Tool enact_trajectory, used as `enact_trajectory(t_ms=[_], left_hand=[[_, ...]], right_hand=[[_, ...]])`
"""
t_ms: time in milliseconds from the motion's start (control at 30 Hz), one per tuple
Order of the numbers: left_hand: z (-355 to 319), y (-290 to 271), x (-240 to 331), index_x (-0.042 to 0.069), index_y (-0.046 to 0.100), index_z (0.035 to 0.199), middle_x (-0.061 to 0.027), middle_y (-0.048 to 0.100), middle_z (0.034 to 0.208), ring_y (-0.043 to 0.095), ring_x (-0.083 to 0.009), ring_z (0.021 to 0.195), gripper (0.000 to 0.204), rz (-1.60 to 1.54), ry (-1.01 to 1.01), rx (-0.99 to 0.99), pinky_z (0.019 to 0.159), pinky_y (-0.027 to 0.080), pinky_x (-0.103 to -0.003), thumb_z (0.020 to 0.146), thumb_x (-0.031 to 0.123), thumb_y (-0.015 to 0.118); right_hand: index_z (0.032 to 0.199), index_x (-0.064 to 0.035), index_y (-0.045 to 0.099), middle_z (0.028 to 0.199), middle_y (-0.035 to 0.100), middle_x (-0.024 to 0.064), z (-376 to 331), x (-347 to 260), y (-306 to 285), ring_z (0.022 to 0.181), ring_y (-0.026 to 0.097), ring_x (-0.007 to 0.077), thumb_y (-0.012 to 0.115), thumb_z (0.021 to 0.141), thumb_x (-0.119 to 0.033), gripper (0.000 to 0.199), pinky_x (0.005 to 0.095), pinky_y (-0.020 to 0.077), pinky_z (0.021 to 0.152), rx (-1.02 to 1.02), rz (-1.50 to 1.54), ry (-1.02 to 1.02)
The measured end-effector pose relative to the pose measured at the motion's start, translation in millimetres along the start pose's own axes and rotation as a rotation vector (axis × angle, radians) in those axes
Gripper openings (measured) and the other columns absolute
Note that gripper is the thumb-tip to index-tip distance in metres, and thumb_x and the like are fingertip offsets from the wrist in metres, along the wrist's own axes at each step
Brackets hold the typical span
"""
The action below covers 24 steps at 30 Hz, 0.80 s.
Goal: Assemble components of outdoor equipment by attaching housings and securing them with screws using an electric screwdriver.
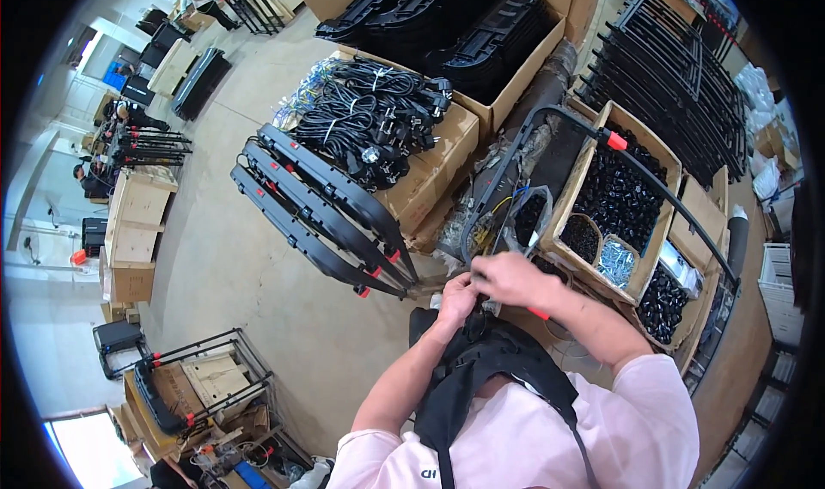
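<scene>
Close together in front of my chest, my left hand [458,298] and my right hand [507,278] both have their fingers closed. They meet at the near end of a black bent-tube frame [679,205], and whatever lies between the fingertips is too small and covered to make out. The tube arches away from me and comes back on the right, over a parts box. One red clip [616,140] sits on its far stretch; another red piece [537,313] shows below my right wrist. A black apron [490,364] hangs beneath my hands.
At right, a cardboard parts box [567,248] holds small black parts and silver screws [616,261]. Ahead, bundled power cords [344,115] lie on a carton beside a box of black shells [490,55]. Black panels with legs [318,205] lean at left; tube frames [666,81] are stacked far right.
</scene>
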State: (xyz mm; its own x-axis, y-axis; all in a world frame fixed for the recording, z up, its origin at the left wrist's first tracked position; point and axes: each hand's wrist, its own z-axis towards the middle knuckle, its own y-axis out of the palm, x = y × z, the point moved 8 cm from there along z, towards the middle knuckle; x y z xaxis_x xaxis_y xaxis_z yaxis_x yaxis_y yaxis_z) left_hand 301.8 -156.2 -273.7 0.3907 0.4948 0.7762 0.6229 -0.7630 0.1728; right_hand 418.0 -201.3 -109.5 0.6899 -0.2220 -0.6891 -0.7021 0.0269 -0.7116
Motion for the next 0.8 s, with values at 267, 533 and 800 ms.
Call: enact_trajectory(t_ms=[267, 533, 800], left_hand=[[5, -9, -8, 0.003, 0.070, 0.097, -0.0056, 0.072, 0.100, 0.066, -0.0139, 0.089, 0.015, -0.310, 0.158, -0.219, 0.083, 0.054, -0.029, 0.084, -0.002, 0.064], [17, -9, -17, 0.000, 0.072, 0.100, -0.0060, 0.074, 0.098, 0.068, -0.0138, 0.086, 0.011, -0.309, 0.112, -0.313, 0.076, 0.054, -0.029, 0.092, 0.004, 0.068], [14, -7, 8, -0.001, 0.074, 0.096, -0.0069, 0.075, 0.086, 0.068, -0.0136, 0.074, 0.021, 0.060, -0.111, -0.259, 0.070, 0.055, -0.029, 0.101, 0.018, 0.069]], right_hand=[[0.106, -0.0015, 0.069, 0.108, 0.074, 0.0205, -6, -22, 32, 0.104, 0.071, 0.0420, 0.070, 0.088, -0.018, 0.025, 0.0522, 0.0562, 0.090, 0.014, 0.078, 0.045], [0.118, -0.0027, 0.073, 0.107, 0.076, 0.0151, -27, -28, 35, 0.097, 0.073, 0.0310, 0.072, 0.091, -0.014, 0.030, 0.0423, 0.0569, 0.085, 0.170, 0.352, 0.104], [0.124, 0.0045, 0.068, 0.104, 0.077, 0.0120, -122, 36, 153, 0.084, 0.074, 0.0177, 0.071, 0.098, -0.014, 0.032, 0.0276, 0.0540, 0.065, 0.559, 1.356, 0.828]])
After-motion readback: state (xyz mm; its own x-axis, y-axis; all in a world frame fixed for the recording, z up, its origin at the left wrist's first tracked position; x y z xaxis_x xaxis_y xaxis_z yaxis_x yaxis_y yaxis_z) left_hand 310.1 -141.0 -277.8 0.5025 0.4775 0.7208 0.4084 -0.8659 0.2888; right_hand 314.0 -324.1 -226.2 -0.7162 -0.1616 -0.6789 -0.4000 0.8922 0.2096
